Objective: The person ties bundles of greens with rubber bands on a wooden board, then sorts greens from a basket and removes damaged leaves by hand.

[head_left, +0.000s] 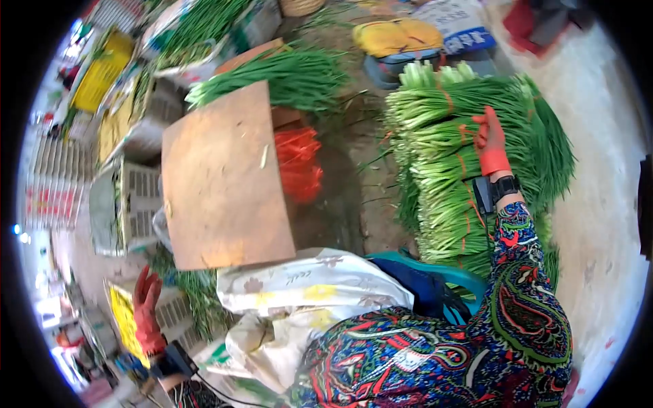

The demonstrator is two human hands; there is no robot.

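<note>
My right hand (492, 144), in a red-orange glove, is over the stacked bundles of chives (442, 156) on the right, its fingers partly bent and apart. The bundles have pale stalk ends to the left, dark green leaves to the right, and orange bands round them. Raised at the lower left, my left hand (145, 309) wears the same kind of glove. Its fingers are spread and hold nothing. Between my hands lies a brown board (228, 183) with a few green scraps on it.
Loose chives (292, 78) lie behind the board, and red-orange ties (297, 163) hang at its right. Crates (139, 204) stand left. A yellow bundle (398, 37) sits beyond the stack. A white patterned cloth (320, 279) covers my lap, beside a teal rim (445, 272).
</note>
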